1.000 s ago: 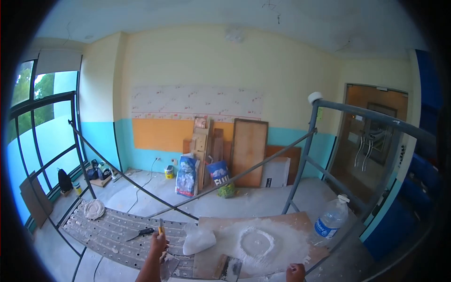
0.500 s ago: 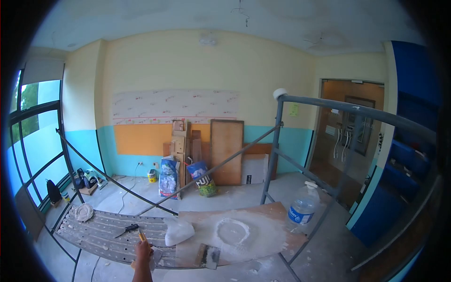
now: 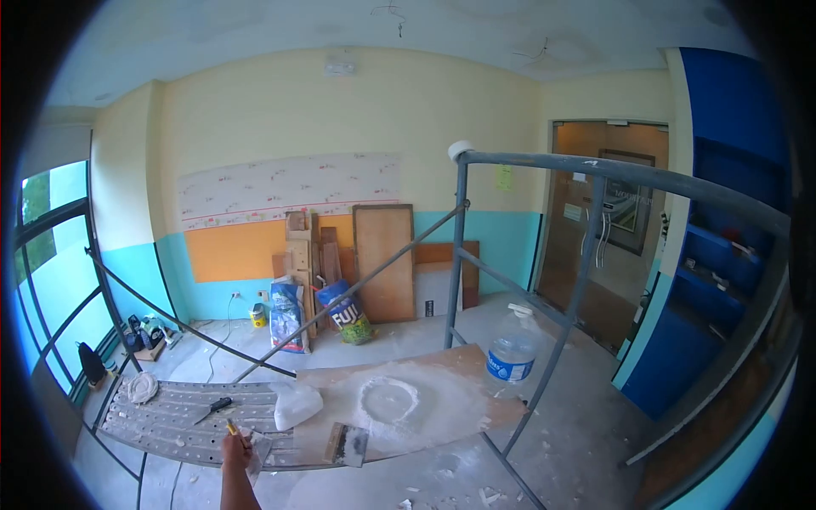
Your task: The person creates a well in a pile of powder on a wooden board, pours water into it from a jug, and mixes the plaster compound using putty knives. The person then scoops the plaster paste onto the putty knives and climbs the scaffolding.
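Observation:
My left hand [image 3: 236, 450] reaches in from the bottom, over the near edge of the perforated metal scaffold plank [image 3: 178, 416]. Its fingers are wrapped round a tool with a yellowish handle [image 3: 231, 427]; the working end I cannot make out. Something pale and translucent [image 3: 260, 445] shows beside the hand. Just beyond lies a dark-handled putty knife [image 3: 214, 408]. To the right a white plastic bag [image 3: 297, 405] rests by a wooden board [image 3: 459, 408] with a ring of white powder [image 3: 390, 400]. A wide scraper [image 3: 347, 444] lies on the board's near edge. My right hand is out of view.
Grey scaffold pipes [image 3: 586, 246] rise at the right, and a diagonal brace [image 3: 365, 285] crosses ahead. A large water bottle [image 3: 512, 353] stands beyond the board. Printed sacks [image 3: 347, 313] and wood panels [image 3: 382, 263] lean at the far wall. A crumpled pale lump [image 3: 138, 388] sits at the plank's far left.
The view has turned to the right and slightly down, so the room appears shifted left. My left hand still grips the tool and sits lower against the plank, farther from the putty knife.

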Demonstrator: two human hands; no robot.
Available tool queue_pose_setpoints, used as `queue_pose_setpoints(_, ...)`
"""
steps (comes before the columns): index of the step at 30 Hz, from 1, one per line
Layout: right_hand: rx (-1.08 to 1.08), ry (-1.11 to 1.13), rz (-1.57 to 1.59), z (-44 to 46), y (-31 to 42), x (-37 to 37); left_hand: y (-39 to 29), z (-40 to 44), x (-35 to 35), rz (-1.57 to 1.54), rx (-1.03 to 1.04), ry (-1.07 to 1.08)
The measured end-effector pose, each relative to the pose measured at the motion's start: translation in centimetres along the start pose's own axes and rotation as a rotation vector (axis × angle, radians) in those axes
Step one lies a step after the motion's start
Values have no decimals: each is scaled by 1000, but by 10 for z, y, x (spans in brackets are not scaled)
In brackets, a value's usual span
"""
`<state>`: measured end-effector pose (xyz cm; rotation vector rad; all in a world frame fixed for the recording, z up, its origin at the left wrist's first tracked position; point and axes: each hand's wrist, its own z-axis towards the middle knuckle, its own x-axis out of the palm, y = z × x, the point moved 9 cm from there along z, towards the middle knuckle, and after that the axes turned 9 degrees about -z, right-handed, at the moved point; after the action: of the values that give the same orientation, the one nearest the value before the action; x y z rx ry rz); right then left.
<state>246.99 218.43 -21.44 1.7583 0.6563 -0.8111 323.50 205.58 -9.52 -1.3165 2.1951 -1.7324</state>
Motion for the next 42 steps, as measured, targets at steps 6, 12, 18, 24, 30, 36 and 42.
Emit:
queue_pose_setpoints(6, 54, 28, 34, -8, 7, -3, -9, 62, -31, 283, 59, -215)
queue_pose_setpoints(12, 119, 55, 59, -5, 17, -4, -37, 106, -47, 578, 247, -348)
queue_pose_setpoints(18, 173, 91, 83, 2, 38, 0, -84, 134, -59, 1263, 739, -479)
queue_pose_setpoints(24, 210, 153, 108, 17, 66, 7, -80, -31, 7, 1546, 349, -264)
queue_pose_setpoints(30, 234, 259, 126, 32, 100, 18, -10, 34, -23, 1658, 252, 96)
queue_pose_setpoints(36, 255, 440, 124, 47, 126, 33, -11, 98, -59, 1525, 463, 473)
queue_pose_setpoints(42, 287, 720, 85, 54, 134, 49, -117, -6, -1, 957, 231, 352)
